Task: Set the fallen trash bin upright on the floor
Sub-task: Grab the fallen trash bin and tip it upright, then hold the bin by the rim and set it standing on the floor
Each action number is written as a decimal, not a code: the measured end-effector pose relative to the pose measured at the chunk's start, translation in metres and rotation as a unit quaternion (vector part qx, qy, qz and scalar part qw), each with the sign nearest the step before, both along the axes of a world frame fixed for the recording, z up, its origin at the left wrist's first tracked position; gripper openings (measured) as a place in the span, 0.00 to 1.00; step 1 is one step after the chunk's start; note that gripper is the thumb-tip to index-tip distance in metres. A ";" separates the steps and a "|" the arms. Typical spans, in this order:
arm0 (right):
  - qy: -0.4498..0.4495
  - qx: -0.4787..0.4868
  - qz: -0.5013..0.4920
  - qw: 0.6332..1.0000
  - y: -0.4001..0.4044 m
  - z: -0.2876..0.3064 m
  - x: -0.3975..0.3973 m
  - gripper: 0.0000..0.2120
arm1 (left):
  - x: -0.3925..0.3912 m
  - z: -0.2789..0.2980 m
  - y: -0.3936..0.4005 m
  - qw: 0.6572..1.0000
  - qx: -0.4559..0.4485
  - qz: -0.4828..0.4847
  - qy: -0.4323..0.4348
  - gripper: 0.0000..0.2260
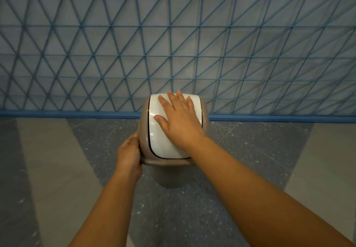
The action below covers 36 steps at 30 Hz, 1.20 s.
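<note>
Head view: upright beige plastic trash bin (143, 129) with white swing lid (163, 140) on speckled floor (250, 150); left hand (129, 156) gripping its rim, right hand (178, 120) flat, fingers spread, atop lid.

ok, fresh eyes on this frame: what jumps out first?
The beige trash bin with its white swing lid, dead centre and seen from above, standing on the speckled floor. The right hand lies flat on the lid, while the left hand has a grip on the lid's rim. Behind, a wall crossed by blue triangular lines fills the upper half.
</note>
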State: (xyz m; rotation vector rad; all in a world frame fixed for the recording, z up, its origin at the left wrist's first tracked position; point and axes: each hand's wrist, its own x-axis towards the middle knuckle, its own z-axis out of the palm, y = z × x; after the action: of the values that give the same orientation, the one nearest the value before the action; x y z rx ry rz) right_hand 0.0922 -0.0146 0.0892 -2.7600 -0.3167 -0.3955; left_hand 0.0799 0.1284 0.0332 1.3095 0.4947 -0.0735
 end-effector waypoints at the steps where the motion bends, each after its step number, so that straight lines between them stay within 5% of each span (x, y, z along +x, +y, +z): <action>1: 0.000 -0.006 0.001 1.000 0.002 -0.001 0.003 0.28 | 0.001 -0.001 0.001 1.000 -0.001 -0.001 -0.003 0.14; 17: 0.051 -0.056 0.019 0.997 0.013 0.001 0.034 0.29 | 0.014 -0.012 0.010 1.000 0.007 -0.013 -0.007 0.17; 21: -0.087 0.071 -0.008 0.994 -0.011 0.005 0.020 0.24 | 0.014 -0.014 0.008 1.000 0.022 -0.008 -0.007 0.18; 24: -0.141 0.267 -0.121 0.946 -0.050 -0.011 -0.005 0.17 | 0.013 -0.016 0.011 0.999 0.033 -0.014 0.002 0.20; 27: 0.021 0.412 -0.213 0.885 -0.071 -0.037 -0.027 0.18 | 0.010 -0.019 0.016 0.999 0.011 -0.028 0.032 0.22; 36: 0.219 0.611 -0.235 0.724 -0.073 -0.058 -0.047 0.12 | 0.002 0.000 0.063 0.974 0.005 -0.212 0.079 0.09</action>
State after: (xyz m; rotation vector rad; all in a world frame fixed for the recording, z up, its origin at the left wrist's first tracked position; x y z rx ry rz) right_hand 0.0452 -0.0874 0.0313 -1.4588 0.5969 0.0094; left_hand 0.0815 0.1909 0.0328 1.4086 0.3417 -0.5337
